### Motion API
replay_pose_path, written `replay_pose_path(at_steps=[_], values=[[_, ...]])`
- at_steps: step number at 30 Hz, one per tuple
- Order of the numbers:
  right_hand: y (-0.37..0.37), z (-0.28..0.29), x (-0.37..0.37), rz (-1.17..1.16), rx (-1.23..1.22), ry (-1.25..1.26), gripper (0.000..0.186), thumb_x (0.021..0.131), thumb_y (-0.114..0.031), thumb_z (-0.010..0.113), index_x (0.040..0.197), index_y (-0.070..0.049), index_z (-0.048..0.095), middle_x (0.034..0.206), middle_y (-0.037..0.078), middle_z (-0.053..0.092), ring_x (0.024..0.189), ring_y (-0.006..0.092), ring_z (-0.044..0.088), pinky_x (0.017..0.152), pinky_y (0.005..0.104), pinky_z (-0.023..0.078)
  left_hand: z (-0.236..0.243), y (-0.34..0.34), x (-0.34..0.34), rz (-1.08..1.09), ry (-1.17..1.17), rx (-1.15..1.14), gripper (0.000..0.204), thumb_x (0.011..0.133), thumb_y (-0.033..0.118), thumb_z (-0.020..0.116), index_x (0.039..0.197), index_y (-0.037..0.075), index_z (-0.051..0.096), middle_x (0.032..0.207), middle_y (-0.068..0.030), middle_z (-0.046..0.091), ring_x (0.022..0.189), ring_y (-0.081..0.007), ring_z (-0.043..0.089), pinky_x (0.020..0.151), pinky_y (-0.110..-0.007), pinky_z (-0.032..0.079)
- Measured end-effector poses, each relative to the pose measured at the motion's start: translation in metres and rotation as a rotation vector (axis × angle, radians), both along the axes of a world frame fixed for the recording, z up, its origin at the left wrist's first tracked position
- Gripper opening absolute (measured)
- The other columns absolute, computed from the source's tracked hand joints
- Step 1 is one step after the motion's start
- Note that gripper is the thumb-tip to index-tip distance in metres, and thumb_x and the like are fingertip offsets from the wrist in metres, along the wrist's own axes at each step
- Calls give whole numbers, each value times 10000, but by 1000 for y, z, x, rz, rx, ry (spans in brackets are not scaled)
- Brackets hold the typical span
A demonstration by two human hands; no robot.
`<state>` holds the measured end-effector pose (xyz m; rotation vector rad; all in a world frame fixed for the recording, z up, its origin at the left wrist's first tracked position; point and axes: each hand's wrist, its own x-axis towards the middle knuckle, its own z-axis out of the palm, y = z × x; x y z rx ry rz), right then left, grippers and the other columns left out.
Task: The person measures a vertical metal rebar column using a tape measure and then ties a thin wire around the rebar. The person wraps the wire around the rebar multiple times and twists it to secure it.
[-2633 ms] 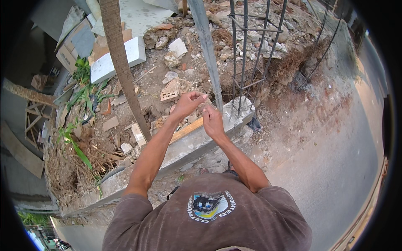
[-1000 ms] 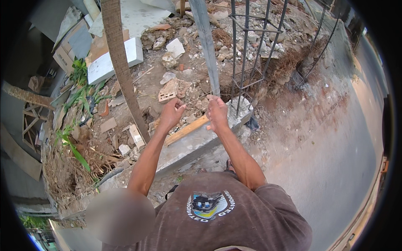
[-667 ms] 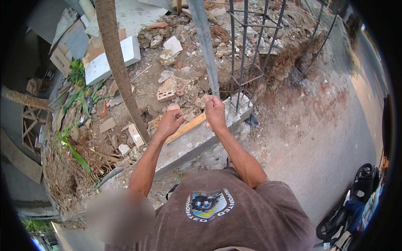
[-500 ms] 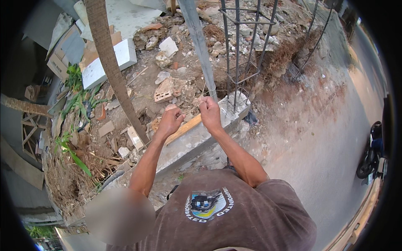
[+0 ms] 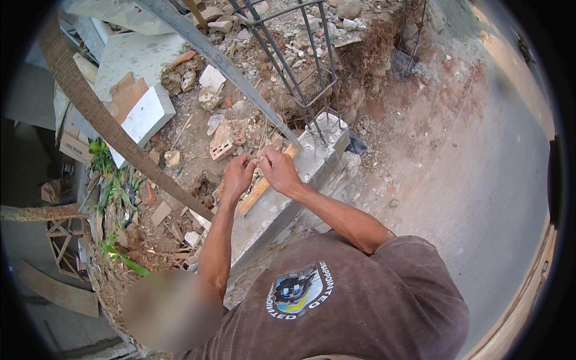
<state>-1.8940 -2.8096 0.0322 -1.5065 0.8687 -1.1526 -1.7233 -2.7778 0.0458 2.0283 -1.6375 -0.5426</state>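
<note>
My left hand [image 5: 239, 174] and my right hand [image 5: 277, 170] are close together, fingers pinched on a thin pale string or wire. The strand runs up toward a grey pole [image 5: 240, 84], which slants down to a concrete beam [image 5: 309, 157] with a binding near its foot. A yellowish wooden batten [image 5: 255, 198] lies along the beam, just below my hands. A rebar cage [image 5: 324, 66] rises from the beam's far end, right of the pole. What exactly is between my fingertips is too small to make out.
Rubble with a broken brick [image 5: 223, 143], a white slab [image 5: 141, 120] and green plants [image 5: 111, 180] lies left and beyond. A brown timber [image 5: 120, 138] slants across the left. Paved ground [image 5: 456, 180] runs along the right. A dark bag [image 5: 357, 145] lies beside the beam.
My hands have drawn closer together and moved left in the picture. The view has turned, so the pole and rebar lean more. The motorcycle at the lower right has gone from there.
</note>
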Motion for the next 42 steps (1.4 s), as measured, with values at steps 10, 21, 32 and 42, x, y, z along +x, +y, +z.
replay_pose_path(at_steps=[10, 21, 32, 42], values=[[10, -1, -1, 83, -30, 21, 128, 959, -105, 533, 957, 11, 587, 786, 275, 638, 744, 471, 654, 652, 528, 502, -18, -17, 1, -49, 82, -22, 94, 877, 78, 679, 940, 10, 670, 742, -53, 612, 705, -123, 540, 655, -322, 458], [17, -1, -8, 131, 13, 23, 153, 959, -75, 550, 1060, 6, 631, 702, 161, 601, 607, 217, 600, 587, 378, 475, -22, -20, 3, -5, 337, 34, 156, 962, 162, 702, 982, 8, 714, 822, -18, 694, 731, -88, 585, 650, -285, 485], [24, -1, -14, 90, 50, 24, 132, 978, -82, 547, 1024, 1, 639, 703, 143, 631, 607, 200, 622, 592, 378, 493, 49, -21, -17, 249, 793, 83, 277, 1067, 250, 556, 1144, 27, 701, 905, 12, 694, 588, -36, 435, 536, -218, 377], [26, -6, -9, 93, 76, -69, 126, 989, -97, 580, 1016, 16, 630, 698, 97, 634, 604, 118, 554, 562, 335, 461, -2, -23, -15, 64, 535, 74, 205, 988, 178, 663, 1100, 15, 716, 885, 4, 705, 718, -76, 586, 642, -253, 471]])
